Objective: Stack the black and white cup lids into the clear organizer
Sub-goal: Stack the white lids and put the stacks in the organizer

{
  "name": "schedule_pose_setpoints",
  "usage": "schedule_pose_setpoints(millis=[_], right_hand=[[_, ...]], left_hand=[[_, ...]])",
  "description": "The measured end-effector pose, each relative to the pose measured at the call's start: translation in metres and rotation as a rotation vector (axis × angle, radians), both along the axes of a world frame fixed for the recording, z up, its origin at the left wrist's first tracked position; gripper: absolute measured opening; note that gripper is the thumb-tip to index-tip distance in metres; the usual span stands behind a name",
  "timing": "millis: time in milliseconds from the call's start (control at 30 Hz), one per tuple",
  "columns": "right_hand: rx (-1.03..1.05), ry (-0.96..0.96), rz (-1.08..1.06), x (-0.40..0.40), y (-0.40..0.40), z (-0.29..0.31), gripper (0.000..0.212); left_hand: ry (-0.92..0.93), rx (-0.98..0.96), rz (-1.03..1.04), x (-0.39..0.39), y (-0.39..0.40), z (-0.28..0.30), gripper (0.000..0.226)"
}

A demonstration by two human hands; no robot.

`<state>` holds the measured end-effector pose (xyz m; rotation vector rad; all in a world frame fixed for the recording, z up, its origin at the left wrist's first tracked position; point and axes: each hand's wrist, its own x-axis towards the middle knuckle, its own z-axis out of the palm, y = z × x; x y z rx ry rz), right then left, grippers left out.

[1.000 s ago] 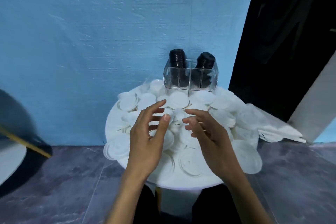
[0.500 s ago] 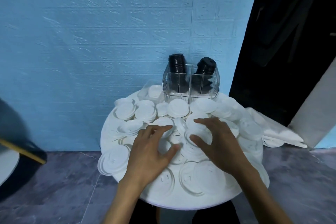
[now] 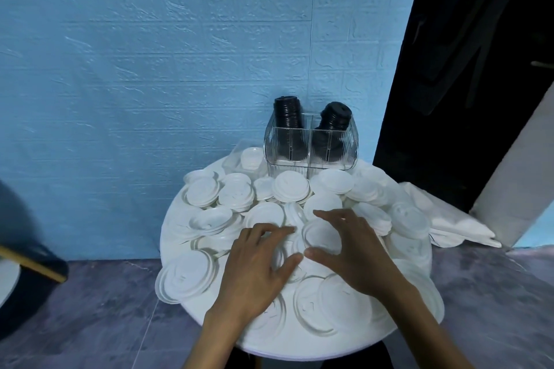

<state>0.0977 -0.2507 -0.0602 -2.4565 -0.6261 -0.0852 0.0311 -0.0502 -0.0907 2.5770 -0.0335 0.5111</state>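
1. A round white table (image 3: 180, 237) stands against a blue textured wall (image 3: 150, 69), seen from above by the person working at it.
2. Loose white lids (image 3: 290, 186) cover nearly the whole table, some lying flat, some overlapping in small heaps.
3. At the far edge of the table sits the clear organizer (image 3: 311, 145), with two compartments side by side. Each holds a stack of black lids (image 3: 287, 111) rising above the rim; the right stack leans.
4. The left hand (image 3: 257, 266) lies over the lids in the middle of the table, fingers spread and lightly bent, touching them. Whether it has hold of one, I cannot tell.
5. The right hand (image 3: 353, 246) is just beside it, thumb and fingers curved around the rim of one white lid (image 3: 320, 237), apparently starting to grip it.
6. The lids look like thin moulded plastic: very light, somewhat springy and smooth. They would probably slide over one another and nest when pressed together.
7. The safest hold seems to be at the raised rim, thumb on one side and fingers opposite, since the flat centre could flex.
8. White folded cloth or paper (image 3: 449, 225) hangs off the right side of the table.
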Motion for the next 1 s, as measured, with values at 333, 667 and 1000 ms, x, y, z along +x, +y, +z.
schedule_pose_setpoints(millis=[333,667,1000], right_hand=[[0.568,0.283,0.166,-0.022,0.028,0.023,0.073],[0.628,0.347,0.161,-0.012,0.032,0.018,0.047],[0.466,0.406,0.193,-0.011,0.032,0.033,0.03]], left_hand=[[-0.239,-0.366,-0.131,-0.006,-0.016,0.027,0.064],[-0.255,-0.403,-0.167,-0.008,-0.005,0.034,0.05],[-0.532,-0.441,-0.099,-0.002,-0.021,0.037,0.066]])
